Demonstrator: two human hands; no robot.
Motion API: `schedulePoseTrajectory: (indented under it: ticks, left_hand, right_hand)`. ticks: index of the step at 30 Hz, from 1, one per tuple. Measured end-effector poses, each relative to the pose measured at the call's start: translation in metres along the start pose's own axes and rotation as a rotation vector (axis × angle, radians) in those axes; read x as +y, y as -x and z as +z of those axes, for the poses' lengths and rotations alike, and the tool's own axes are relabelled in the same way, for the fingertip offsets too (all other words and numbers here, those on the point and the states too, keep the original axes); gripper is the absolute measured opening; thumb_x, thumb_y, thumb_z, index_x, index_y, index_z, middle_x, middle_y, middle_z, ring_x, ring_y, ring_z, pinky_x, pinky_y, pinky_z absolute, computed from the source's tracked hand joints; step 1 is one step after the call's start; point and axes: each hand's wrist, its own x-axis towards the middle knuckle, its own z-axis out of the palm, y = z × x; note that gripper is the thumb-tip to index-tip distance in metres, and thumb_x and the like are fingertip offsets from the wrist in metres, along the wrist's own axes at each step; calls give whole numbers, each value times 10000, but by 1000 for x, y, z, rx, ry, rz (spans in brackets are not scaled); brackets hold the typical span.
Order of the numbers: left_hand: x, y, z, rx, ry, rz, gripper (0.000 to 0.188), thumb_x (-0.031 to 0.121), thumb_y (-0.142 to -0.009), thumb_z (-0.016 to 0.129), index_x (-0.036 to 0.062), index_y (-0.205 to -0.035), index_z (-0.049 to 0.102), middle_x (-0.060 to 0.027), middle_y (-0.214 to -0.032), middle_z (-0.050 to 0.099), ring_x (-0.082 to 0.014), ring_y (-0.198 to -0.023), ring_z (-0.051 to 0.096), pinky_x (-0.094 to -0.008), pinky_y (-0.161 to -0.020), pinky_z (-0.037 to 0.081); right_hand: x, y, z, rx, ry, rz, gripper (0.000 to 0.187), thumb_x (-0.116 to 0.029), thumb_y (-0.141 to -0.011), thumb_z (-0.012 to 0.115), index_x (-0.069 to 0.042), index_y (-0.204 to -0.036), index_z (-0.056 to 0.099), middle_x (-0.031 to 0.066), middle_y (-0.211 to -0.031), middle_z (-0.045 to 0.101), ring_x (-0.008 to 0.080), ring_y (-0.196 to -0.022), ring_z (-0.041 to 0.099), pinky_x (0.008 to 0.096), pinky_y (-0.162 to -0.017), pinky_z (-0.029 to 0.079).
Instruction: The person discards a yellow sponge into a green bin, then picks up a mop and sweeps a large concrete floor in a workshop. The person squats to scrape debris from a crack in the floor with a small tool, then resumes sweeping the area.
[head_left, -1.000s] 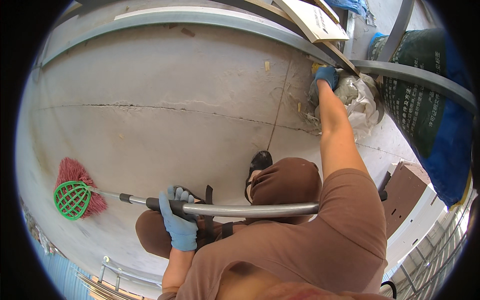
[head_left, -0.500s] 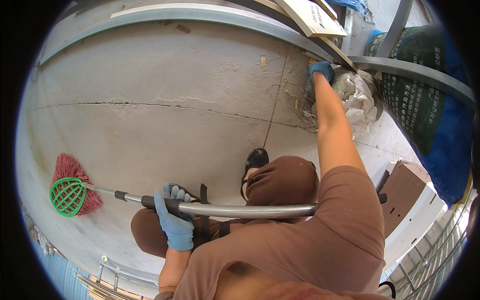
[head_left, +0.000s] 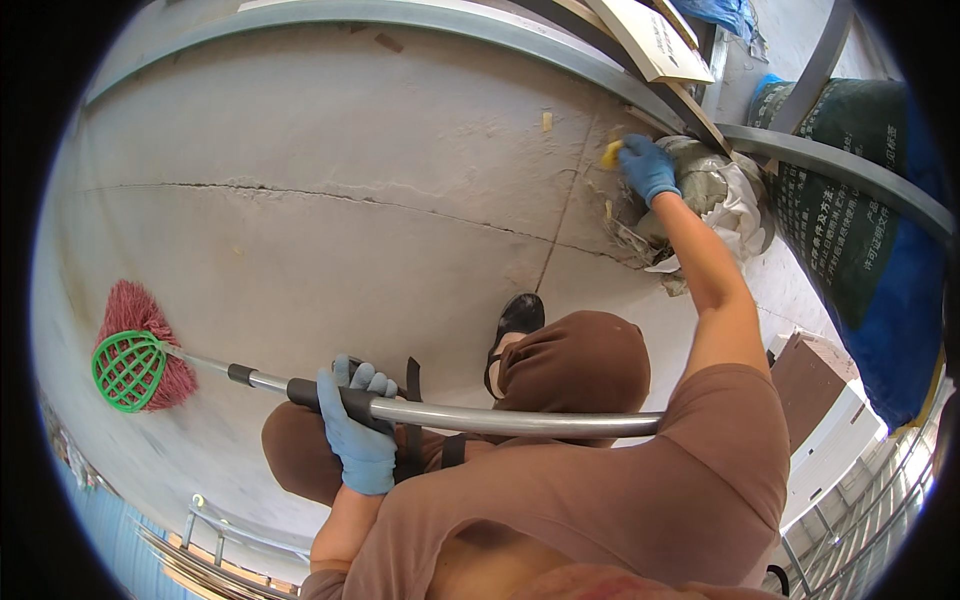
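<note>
My left hand (head_left: 352, 425), in a blue glove, is wrapped round the black grip of a mop (head_left: 500, 419). Its metal pole lies across my lap, and the head with dark red strands and a green plastic cage rests on the floor at the left. Out at the upper right, my right hand (head_left: 648, 168), also blue-gloved, pinches a small yellow piece (head_left: 612, 154) just above the floor. What the piece is made of cannot be made out. Close by that hand, a crumpled whitish sack (head_left: 735, 205) lies under a metal bar.
A metal rail (head_left: 430, 15) curves across the far side. Boards (head_left: 655, 45) lean over it at the upper right. Beside them stands a large green and blue printed bag (head_left: 850, 220). A brown and white box (head_left: 815, 400) is at my right. One yellowish scrap (head_left: 547, 122) lies on the cracked concrete floor.
My right hand has drawn back a little from beneath the rail, and the yellow piece now shows in its fingers. My left hand keeps its hold on the mop.
</note>
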Motion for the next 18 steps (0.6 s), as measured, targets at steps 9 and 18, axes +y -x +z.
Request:
schedulePoseTrajectory:
  ticks: [9,18]
  left_hand:
    - [4,-4,-3,-58,22,-6,599,525,-962,565,65,-1329,455,-73,-962,539,-204,-828,530,-363,-815,484]
    - [7,-5,-2,-52,11,-25,639,548,-959,564,64,-1357,440,-78,-967,560,-213,-834,552,-373,-826,496]
  right_hand:
    - [-115,-31,28,-267,-376,114,294,-283,-892,636,-123,-1125,718,106,-882,740,190,-692,705,348,-688,561]
    - [-115,-50,61,15,-47,241,446,-355,-799,703,-89,-1158,699,189,-1120,713,336,-1053,687,411,-932,516]
